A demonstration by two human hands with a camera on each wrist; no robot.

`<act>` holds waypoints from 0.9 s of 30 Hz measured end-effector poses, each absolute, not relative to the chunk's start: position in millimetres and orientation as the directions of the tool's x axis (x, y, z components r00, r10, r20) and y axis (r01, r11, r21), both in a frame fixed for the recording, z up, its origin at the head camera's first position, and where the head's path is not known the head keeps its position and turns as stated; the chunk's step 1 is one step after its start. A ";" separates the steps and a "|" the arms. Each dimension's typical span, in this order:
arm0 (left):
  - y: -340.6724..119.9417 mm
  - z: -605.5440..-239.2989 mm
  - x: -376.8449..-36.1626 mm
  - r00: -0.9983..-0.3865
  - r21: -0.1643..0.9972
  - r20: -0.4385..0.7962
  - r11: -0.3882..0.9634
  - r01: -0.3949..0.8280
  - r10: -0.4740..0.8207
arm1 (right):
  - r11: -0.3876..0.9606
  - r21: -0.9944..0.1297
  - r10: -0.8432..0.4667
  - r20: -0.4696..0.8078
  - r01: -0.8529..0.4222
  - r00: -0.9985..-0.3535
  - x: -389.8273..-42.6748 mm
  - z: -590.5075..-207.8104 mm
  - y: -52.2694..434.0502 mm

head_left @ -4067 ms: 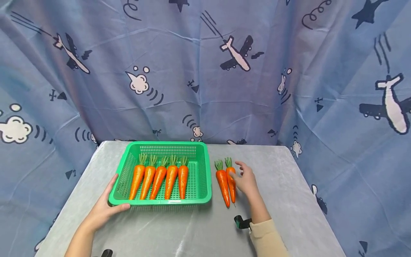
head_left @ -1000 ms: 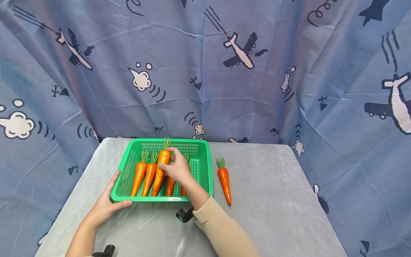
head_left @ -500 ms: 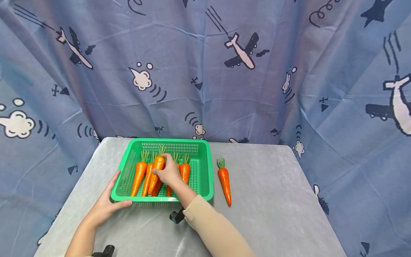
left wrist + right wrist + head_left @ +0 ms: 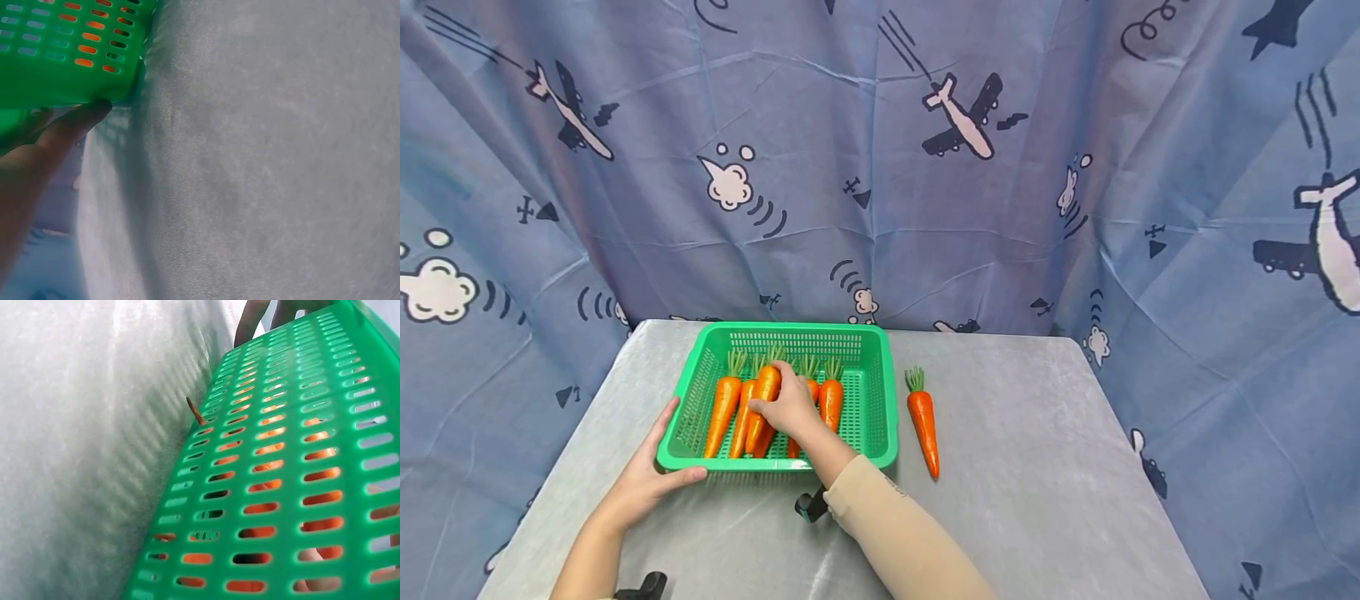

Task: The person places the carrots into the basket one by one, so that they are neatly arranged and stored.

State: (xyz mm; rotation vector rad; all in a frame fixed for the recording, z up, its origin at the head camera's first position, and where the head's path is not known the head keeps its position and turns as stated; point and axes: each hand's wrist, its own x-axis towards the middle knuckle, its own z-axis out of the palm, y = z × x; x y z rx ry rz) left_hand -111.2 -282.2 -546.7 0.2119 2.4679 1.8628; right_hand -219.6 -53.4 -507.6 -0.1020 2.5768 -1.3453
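Observation:
The green plastic basket stands on the table with several orange carrots in a row. My left hand holds its front left corner, thumb along the front rim and fingers along the left side. Inside the basket, my right hand pinches a carrot from the side, on top of others in the row. One carrot lies at the left end and another carrot at the right end. Through the slotted wall in the right wrist view, orange shows and one thin tip pokes out.
A single carrot lies on the grey tabletop to the right of the basket, leafy end away from me. A blue patterned curtain hangs behind and on both sides of the table.
One of two carrots on the table was picked up by my right hand and carried left into the basket, then lowered onto the row. My left hand stays at the corner.

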 end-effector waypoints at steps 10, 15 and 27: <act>-282.6 -544.8 -114.7 -0.989 0.957 0.050 0.278 0.087 0.138 | 0.577 -0.815 -0.149 -0.163 0.048 -0.975 -220.6 -505.8 -52.7; -282.2 -544.6 -115.4 -0.990 0.953 0.042 0.291 0.081 0.135 | 0.490 -0.871 -0.168 -0.141 0.041 -0.976 -219.3 -501.6 -42.1; -282.5 -546.1 -110.0 -0.993 0.945 0.039 0.320 0.073 0.111 | 0.217 -0.976 -0.237 -0.034 -0.018 -0.971 -201.7 -481.5 17.2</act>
